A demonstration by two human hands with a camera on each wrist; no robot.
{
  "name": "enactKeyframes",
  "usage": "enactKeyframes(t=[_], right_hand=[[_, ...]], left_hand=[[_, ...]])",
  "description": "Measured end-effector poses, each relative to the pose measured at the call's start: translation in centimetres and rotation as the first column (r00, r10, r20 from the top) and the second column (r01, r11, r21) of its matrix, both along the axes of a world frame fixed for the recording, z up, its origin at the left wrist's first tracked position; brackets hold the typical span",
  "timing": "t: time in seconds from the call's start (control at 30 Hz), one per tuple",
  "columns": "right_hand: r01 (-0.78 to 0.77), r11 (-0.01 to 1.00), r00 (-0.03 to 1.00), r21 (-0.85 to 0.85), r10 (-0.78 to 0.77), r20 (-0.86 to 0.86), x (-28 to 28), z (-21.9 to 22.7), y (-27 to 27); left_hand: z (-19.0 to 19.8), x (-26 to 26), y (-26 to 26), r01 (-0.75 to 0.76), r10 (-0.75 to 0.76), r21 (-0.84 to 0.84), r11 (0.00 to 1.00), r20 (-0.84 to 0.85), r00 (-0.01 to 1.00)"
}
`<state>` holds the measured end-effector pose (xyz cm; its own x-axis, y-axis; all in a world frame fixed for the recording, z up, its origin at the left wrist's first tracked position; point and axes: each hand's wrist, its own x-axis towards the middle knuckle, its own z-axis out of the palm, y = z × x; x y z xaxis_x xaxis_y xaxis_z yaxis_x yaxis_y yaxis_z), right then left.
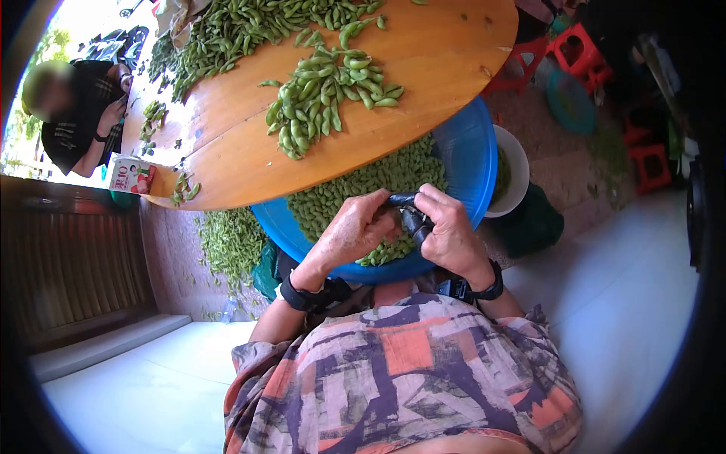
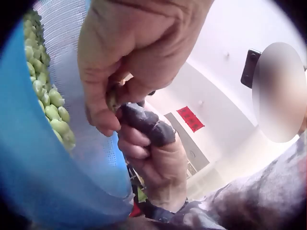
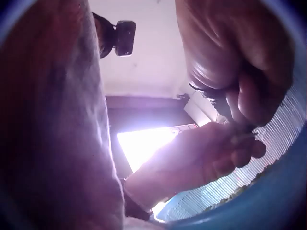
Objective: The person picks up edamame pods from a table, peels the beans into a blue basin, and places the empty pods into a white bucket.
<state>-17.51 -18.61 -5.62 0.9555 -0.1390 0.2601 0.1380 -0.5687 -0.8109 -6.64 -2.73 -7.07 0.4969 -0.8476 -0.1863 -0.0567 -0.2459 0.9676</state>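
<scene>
Both hands meet over a large blue basin (image 1: 488,163) that holds many shelled green soybeans (image 1: 325,208). My left hand (image 1: 352,231) has its fingers curled. In the left wrist view its thumb and fingers pinch a small green soybean pod (image 2: 112,98), mostly hidden by them. The right hand (image 1: 457,238) has black wrapping (image 2: 144,123) on its thumb and forefinger. Its wrapped thumb tip presses at the pod, close against the left fingertips. In the dim right wrist view the fingers of both hands overlap above the basin, hiding the pod.
A wooden table (image 1: 439,68) reaches over the basin, bearing a near heap of pods (image 1: 325,98) and a bigger pile behind. Green pods (image 1: 234,246) lie on the floor at left. A white tub (image 1: 516,170) and red stools (image 1: 581,57) stand right. Another person (image 1: 83,113) sits left by a carton (image 1: 130,174).
</scene>
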Motion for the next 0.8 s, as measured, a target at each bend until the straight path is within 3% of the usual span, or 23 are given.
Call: enactKeyframes(t=[0.13,0.23,0.3,0.37,0.43,0.47,0.53,0.6,0.63,0.73,0.77,0.8], right_hand=[[0.059,0.997,0.998,-0.039,-0.059,0.014,-0.1,0.1,0.6],[0.173,0.975,0.981,-0.140,-0.158,0.110,-0.6,1.6,-1.4],[0.373,0.900,0.926,-0.225,-0.349,0.142,-1.6,2.1,-4.2],[0.632,0.734,0.775,-0.249,-0.585,0.241,-2.4,2.1,-7.1],[0.744,0.597,0.663,-0.299,-0.715,0.222,-3.4,2.0,-9.6],[0.751,0.598,0.650,-0.279,-0.745,0.152,-3.9,2.0,-10.3],[0.760,0.597,0.633,-0.257,-0.769,0.086,-4.2,2.1,-10.3],[0.738,0.600,0.608,-0.308,-0.790,-0.082,-4.0,2.1,-9.6],[0.739,0.600,0.608,-0.305,-0.790,-0.079,-4.0,1.9,-9.7],[0.713,0.638,0.688,-0.292,-0.716,0.117,-3.6,0.2,-9.3],[0.715,0.637,0.686,-0.288,-0.719,0.114,-3.5,0.3,-9.0],[0.699,0.687,0.708,-0.196,-0.703,0.059,-3.2,1.0,-8.4]], left_hand=[[-0.2,-0.1,-0.1,-0.059,0.056,0.033,0.998,0.096,0.994],[1.5,0.1,-0.1,-0.001,-0.029,0.126,0.992,0.233,0.972],[3.4,0.5,-0.3,-0.004,-0.017,0.070,0.998,0.291,0.956],[4.7,1.6,-0.7,-0.077,0.077,-0.017,0.997,0.360,0.930],[5.8,3.6,-1.5,-0.040,0.142,-0.157,0.987,0.725,0.674],[6.1,4.6,-2.2,-0.040,0.146,-0.160,0.986,0.727,0.671],[6.5,6.6,-3.5,-0.105,0.133,-0.106,0.989,0.943,0.305],[6.2,8.5,-4.2,-0.106,0.001,0.025,0.994,0.972,0.233],[6.1,9.1,-4.7,-0.118,-0.050,0.073,0.990,0.982,0.184],[6.0,10.4,-5.3,-0.111,-0.047,0.071,0.991,0.978,0.205],[6.0,10.3,-5.2,-0.108,-0.053,0.076,0.991,0.978,0.204],[6.1,10.0,-5.2,-0.113,0.056,-0.025,0.993,0.959,0.278]])
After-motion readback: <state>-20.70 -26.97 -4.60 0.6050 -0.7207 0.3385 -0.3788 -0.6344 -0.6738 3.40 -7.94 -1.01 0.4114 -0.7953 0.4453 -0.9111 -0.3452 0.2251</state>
